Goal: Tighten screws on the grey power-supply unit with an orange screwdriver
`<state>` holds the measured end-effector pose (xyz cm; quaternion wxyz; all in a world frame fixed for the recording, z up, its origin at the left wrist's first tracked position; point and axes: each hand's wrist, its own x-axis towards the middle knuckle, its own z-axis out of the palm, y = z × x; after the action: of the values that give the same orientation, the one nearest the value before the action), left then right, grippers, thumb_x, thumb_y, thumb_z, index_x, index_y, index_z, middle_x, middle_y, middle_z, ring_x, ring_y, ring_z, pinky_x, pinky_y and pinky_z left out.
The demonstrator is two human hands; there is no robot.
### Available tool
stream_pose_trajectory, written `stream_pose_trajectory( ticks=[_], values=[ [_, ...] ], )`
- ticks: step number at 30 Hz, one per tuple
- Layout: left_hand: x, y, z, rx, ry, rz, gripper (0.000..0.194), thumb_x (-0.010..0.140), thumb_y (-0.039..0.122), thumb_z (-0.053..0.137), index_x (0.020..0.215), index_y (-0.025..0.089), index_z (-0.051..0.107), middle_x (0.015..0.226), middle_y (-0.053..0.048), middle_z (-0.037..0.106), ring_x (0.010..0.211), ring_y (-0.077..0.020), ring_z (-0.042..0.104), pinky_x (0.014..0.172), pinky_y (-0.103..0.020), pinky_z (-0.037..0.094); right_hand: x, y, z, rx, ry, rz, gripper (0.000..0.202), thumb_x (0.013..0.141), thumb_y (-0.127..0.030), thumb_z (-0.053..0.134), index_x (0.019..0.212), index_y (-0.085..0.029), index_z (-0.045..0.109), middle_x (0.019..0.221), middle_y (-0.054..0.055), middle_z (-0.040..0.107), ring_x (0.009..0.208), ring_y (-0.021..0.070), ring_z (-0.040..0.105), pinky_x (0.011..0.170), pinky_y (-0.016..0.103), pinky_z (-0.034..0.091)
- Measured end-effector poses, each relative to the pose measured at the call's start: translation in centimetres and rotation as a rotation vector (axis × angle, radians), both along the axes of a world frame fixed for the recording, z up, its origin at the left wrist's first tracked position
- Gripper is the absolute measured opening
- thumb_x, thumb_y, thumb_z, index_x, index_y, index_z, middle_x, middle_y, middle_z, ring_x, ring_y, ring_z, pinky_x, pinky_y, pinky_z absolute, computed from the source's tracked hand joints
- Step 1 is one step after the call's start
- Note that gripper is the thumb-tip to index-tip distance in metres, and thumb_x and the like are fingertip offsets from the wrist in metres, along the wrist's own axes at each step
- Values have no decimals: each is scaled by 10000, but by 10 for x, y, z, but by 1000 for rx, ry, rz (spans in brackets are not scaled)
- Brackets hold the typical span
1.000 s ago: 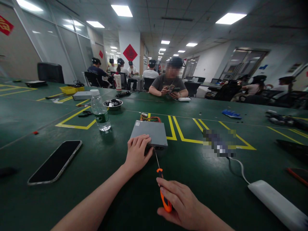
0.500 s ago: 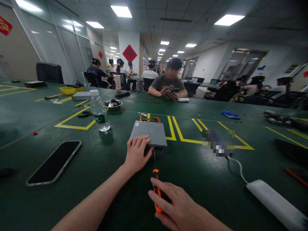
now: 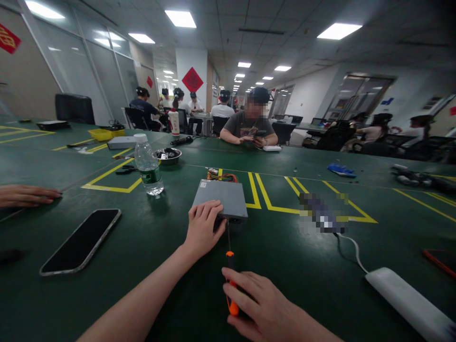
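Observation:
A grey metal computer power supply (image 3: pixel 228 194) lies on the green table, its bundled wires (image 3: pixel 223 175) at the far side. My left hand (image 3: pixel 204 223) is closed over its near left corner, fingers on top and thumb at the front edge. My right hand (image 3: pixel 254 299) holds the orange and black handle of a screwdriver (image 3: pixel 232 304) between thumb and fingers. The thin shaft points away from me, and its tip meets the near face of the power supply. Whether the tip sits in a screw cannot be made out.
Left are a phone (image 3: pixel 81 242), a water bottle (image 3: pixel 147 168) and a metal bowl (image 3: pixel 168 156). Another person's hand (image 3: pixel 30 194) rests at the left edge. A white power strip (image 3: pixel 406 299) lies right, a blue glove (image 3: pixel 341 170) farther back. A person (image 3: pixel 249 123) sits opposite.
The screwdriver handle has turned a little in my right hand, whose fingers have shifted slightly. My left hand stays put. Another person's hand has come in at the left edge.

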<state>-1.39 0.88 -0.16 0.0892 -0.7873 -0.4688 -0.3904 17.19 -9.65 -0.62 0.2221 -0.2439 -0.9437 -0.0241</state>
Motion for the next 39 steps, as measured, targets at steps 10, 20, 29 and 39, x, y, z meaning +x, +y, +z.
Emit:
stream_pose_trajectory(
  ticks=[10, 20, 29, 39],
  values=[
    [0, 0, 1, -6, 4, 1, 260, 823, 290, 519, 1077, 237, 514, 1190, -47, 581, 1115, -223, 487, 915, -411, 291, -7, 0, 4, 159, 101, 39, 169, 911, -216, 436, 949, -115, 566, 1072, 159, 634, 771, 170, 642, 702, 283, 528],
    [0, 1, 0, -3, -1, 0, 265, 822, 289, 520, 1082, 237, 513, 1185, -39, 582, 1115, -218, 484, 918, -405, 289, -6, -1, 8, 133, 6, 13, 226, 904, -232, 435, 1090, -158, 541, 1126, 153, 606, 847, 189, 645, 709, 293, 531],
    [0, 0, 0, -4, -1, -3, 266, 820, 289, 518, 1081, 239, 516, 1181, -58, 584, 1112, -230, 488, 911, -419, 291, -4, -1, -2, 170, 100, -15, 166, 911, -285, 474, 945, -144, 554, 1086, 146, 630, 788, 159, 645, 723, 270, 519],
    [0, 1, 0, -6, 1, -4, 264, 827, 290, 507, 1085, 238, 511, 1191, -51, 577, 1125, -228, 479, 918, -411, 294, -7, -2, 8, 177, 68, -9, 195, 910, -245, 457, 1005, -116, 568, 1079, 177, 623, 830, 174, 641, 731, 276, 514]
  ],
)
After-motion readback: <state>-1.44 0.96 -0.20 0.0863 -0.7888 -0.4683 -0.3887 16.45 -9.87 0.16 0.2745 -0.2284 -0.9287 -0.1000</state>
